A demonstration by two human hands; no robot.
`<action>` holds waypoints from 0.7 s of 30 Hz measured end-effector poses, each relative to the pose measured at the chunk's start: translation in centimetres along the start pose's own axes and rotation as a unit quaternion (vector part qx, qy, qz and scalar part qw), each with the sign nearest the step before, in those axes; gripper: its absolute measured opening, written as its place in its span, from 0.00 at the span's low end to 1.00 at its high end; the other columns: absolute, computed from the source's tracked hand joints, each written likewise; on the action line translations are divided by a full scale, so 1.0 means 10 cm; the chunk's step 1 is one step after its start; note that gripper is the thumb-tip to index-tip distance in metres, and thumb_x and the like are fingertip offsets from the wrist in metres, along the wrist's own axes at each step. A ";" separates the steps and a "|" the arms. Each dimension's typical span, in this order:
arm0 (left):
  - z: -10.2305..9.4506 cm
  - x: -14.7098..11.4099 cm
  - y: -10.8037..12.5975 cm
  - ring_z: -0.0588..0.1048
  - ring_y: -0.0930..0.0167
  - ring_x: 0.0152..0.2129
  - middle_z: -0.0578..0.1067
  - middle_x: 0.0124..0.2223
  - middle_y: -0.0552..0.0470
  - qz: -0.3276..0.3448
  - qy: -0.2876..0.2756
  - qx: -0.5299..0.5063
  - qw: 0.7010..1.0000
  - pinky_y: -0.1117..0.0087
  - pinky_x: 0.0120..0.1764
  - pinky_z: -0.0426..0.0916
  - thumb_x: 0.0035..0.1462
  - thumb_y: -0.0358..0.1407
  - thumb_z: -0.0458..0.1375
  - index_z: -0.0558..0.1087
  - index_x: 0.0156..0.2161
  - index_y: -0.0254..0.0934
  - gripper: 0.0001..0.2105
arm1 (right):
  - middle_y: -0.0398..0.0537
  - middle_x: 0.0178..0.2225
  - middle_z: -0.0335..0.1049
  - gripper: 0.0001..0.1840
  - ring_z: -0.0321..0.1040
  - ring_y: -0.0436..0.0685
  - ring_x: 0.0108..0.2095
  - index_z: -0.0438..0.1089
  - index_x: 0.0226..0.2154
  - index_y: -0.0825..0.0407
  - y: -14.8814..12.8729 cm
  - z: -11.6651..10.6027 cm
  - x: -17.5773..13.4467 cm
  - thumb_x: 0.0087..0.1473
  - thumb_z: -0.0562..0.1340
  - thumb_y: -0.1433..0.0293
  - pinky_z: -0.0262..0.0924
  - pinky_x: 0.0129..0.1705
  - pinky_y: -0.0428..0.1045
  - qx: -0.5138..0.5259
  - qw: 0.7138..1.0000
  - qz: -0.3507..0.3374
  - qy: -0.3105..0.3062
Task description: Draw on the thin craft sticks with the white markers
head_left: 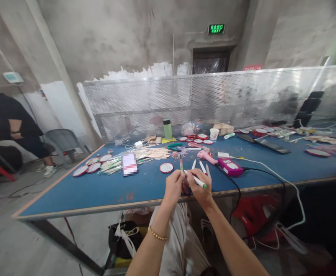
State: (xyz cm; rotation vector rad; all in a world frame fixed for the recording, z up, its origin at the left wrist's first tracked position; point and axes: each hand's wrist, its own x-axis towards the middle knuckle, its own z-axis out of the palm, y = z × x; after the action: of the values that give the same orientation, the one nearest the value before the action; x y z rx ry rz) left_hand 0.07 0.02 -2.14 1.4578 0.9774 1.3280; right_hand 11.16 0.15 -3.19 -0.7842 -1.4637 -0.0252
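Near the table's front edge, my left hand (173, 186) pinches a thin flat stick (181, 162) that points up and shows coloured bands, green among them. Close beside it, my right hand (201, 190) grips a white marker pen (198, 180) with a green end, its other end near the stick. Both hands are closed, and they almost touch. Just beyond them lie several more white markers (202, 167). To the left is a round red-rimmed disc (166, 167) with a pale face. The marker's tip is too small to make out.
On the blue table (99, 195), bundled sticks (156, 153) and more discs (93, 167) lie left. A green bottle (167, 129) stands behind. At right are a pink glue gun (207, 156), a magenta box (230, 167) and cables. A person (12, 119) is far left.
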 end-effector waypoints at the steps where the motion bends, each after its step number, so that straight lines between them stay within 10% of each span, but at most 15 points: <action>1: 0.00 0.00 0.00 0.67 0.76 0.11 0.67 0.17 0.60 -0.005 -0.002 -0.005 1.000 0.76 0.16 0.55 0.54 0.41 0.54 0.65 0.27 0.37 0.10 | 0.42 0.22 0.70 0.11 0.66 0.49 0.21 0.69 0.26 0.52 0.00 0.00 0.00 0.59 0.57 0.70 0.62 0.27 0.44 -0.005 1.000 0.002 0.014; 21: 0.01 -0.01 0.03 0.67 0.76 0.10 0.68 0.17 0.59 -0.011 -0.005 -0.006 1.000 0.76 0.16 0.56 0.53 0.44 0.55 0.65 0.26 0.37 0.12 | 0.43 0.24 0.73 0.10 0.70 0.50 0.24 0.71 0.28 0.51 -0.03 -0.02 0.03 0.59 0.58 0.70 0.65 0.29 0.45 0.017 1.000 0.007 0.005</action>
State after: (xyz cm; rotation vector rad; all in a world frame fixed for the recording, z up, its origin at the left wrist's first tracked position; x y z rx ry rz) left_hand 0.14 -0.17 -1.89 1.4397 0.9759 1.3064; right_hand 11.24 -0.07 -2.76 -0.7664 -1.4462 0.0066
